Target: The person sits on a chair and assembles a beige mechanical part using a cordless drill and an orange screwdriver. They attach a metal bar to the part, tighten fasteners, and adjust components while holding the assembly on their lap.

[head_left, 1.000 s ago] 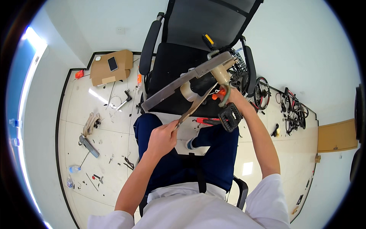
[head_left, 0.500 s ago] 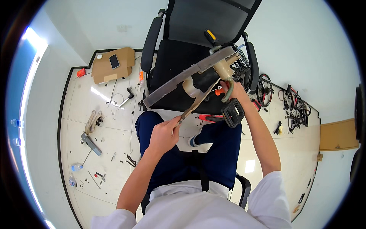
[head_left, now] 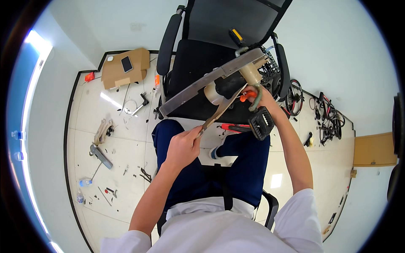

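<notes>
Evidently stiff and lopsided to hold

From my end, the left hand (head_left: 184, 145) is wrapped around the near end of a flat tan bar (head_left: 218, 113); I can't tell whether that is a wrench or part of the frame piece (head_left: 190, 94). The right hand (head_left: 265, 100) is partly hidden behind the crank arm (head_left: 256, 100), close by an orange piece (head_left: 247, 96); I cannot tell what it grips, or how firmly.

The frame piece, a long greyish bar with a cream sleeve (head_left: 252, 75), slants just beyond both hands, above the chair seat (head_left: 185, 63). The near pedal (head_left: 261, 123) hangs bodyward of the right hand; the far pedal (head_left: 236, 37), yellow-edged, sits well beyond it.

I judge the piece heavy and rigid, weightiest at the sleeve end, hardly fragile. Its cranks may swing, so I'd avoid holding it by either pedal. I'd take the sleeve in one hand and steady the long bar with the other; any grease around the sleeve could make it slippery.
</notes>
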Motion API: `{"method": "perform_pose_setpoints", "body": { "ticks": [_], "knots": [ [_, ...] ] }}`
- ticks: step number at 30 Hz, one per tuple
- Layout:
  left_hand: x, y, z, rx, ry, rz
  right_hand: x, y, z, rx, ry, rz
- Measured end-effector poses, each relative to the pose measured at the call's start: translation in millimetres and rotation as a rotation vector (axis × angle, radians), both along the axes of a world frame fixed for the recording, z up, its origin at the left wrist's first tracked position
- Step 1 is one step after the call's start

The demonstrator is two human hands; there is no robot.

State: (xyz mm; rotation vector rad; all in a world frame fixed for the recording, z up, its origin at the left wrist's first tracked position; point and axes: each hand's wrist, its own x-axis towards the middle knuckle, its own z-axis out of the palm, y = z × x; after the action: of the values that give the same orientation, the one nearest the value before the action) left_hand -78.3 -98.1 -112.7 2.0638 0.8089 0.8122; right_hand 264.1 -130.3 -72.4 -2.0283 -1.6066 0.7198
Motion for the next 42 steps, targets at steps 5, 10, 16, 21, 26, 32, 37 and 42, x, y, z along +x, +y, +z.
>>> {"method": "perform_pose_setpoints", "body": {
  "ticks": [5,10,16,21,26,32,37,42],
  "knots": [
    [0,0,-1,0.007,-0.009,-0.003,-13,8,21,-0.137,-0.201,-0.091],
    [1,0,-6,0.027,-0.071,-0.003,-8,13,10,-0.191,-0.362,-0.154],
    [0,1,1,0.000,-0.014,-0.029,-9,9,12,-0.172,-0.324,-0.114],
    [0,-2,-4,0.030,-0.023,-0.012,-3,1,16,-0.138,-0.247,0.030],
    [-1,-2,-4,0.000,0.010,-0.003,-8,-1,18,-0.090,-0.106,0.119],
    [0,-1,-4,-0.008,-0.011,-0.014,10,-9,-9,0.083,-0.108,0.045],
    [1,1,-1,-0.017,-0.035,-0.015,-11,-7,8,0.038,0.183,-0.325],
    [-1,1,-2,-0.005,-0.024,-0.022,-18,1,12,-0.057,-0.237,-0.280]
  ]
}}
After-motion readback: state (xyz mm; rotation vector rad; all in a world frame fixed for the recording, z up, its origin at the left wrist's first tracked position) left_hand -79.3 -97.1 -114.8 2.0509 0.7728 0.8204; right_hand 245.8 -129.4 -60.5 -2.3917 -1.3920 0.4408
